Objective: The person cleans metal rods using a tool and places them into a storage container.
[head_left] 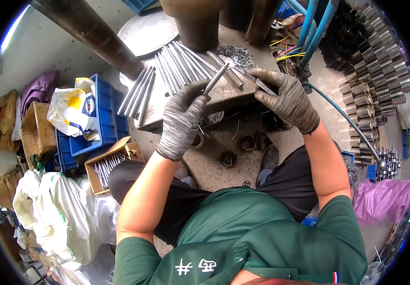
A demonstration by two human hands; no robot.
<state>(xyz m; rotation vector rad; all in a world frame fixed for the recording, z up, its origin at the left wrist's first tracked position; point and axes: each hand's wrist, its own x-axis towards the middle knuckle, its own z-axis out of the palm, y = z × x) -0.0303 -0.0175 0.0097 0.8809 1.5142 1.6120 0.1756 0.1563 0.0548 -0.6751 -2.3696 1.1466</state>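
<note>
Left hand (182, 118): closed on a slim grey metal rod (216, 79).
Right hand (285, 97): pinched on a small flat metal piece (265, 87).
Risk: the rod could be dropped onto the loose rods (181, 64) on the counter (224, 95) if the gloved grip slackens.

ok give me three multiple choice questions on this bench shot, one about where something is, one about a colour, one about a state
1. Where does the blue crate sit?
A. to the person's left of the metal block
B. on top of the metal block
C. behind the right hand

2. What colour is the shirt?
A. red
B. green
C. white

3. What is the left hand doing?
A. resting flat and empty
B. holding a metal rod in its grip
C. holding a plastic bag

Answers:
1. A, the crate lies left of the metal block, down by the white bags.
2. B, the shirt at the lower edge is green.
3. B, the gloved fingers close round the metal rod, which angles up toward the right hand.
</note>
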